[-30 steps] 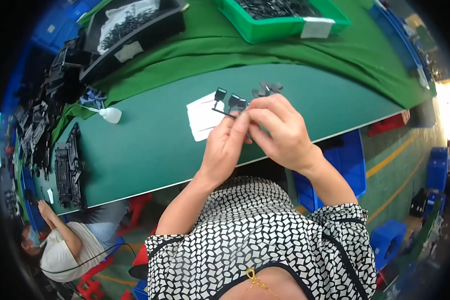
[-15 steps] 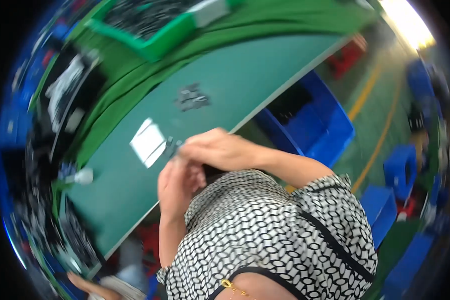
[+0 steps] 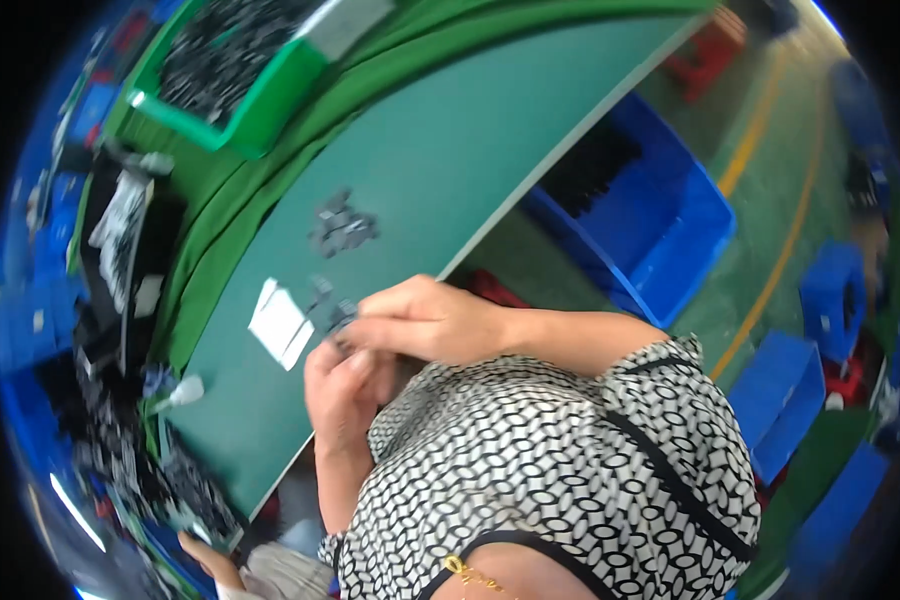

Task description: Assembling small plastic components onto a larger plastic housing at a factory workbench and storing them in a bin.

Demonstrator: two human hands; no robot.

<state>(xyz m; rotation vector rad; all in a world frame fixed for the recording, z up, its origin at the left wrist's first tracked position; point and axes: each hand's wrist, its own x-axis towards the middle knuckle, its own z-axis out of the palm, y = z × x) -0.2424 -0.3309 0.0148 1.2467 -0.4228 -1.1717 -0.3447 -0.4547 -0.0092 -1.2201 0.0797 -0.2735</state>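
My left hand [image 3: 345, 395] and my right hand [image 3: 425, 318] meet at the near edge of the green table, fingers curled and pressed together. Between their fingertips is something small and dark, mostly hidden and blurred. Just past my fingers lie a few small dark grey pieces [image 3: 320, 290] on the tabletop. Farther off sits a loose pile of similar dark pieces [image 3: 343, 225]. Left of my hands a white sheet or card [image 3: 281, 325] with a dark line across it rests flat on the table [image 3: 430, 130].
A green bin [image 3: 280, 95] full of dark pieces stands at the far left on green cloth. A blue crate [image 3: 670, 220] with dark contents is beyond the table's right edge. A white bottle-like object [image 3: 187, 390] stands left. Another person's hand [image 3: 205, 557] shows at lower left.
My view has turned, so the table and bins appear shifted. My hands stay together at the table edge, fingers moved slightly.
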